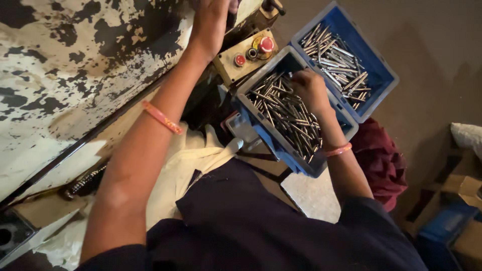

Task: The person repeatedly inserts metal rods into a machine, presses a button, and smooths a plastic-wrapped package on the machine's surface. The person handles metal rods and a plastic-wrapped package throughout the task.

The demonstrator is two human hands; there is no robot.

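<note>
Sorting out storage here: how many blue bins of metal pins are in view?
2. The near bin lies under the right hand, which reaches into its pins. The far bin sits just beyond it, touching. A blue box at bottom right shows no pins.

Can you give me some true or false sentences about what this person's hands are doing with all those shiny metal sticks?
1. The right hand is down in the nearer blue bin among the metal pins. True.
2. The farther blue bin has nothing in it. False: it holds metal pins too.
3. The left hand is reaching up to the machine, above a box with red buttons. True.
4. Only one wrist has a band. False: both wrists wear an orange band.
5. The two bins sit side by side. True.
</note>
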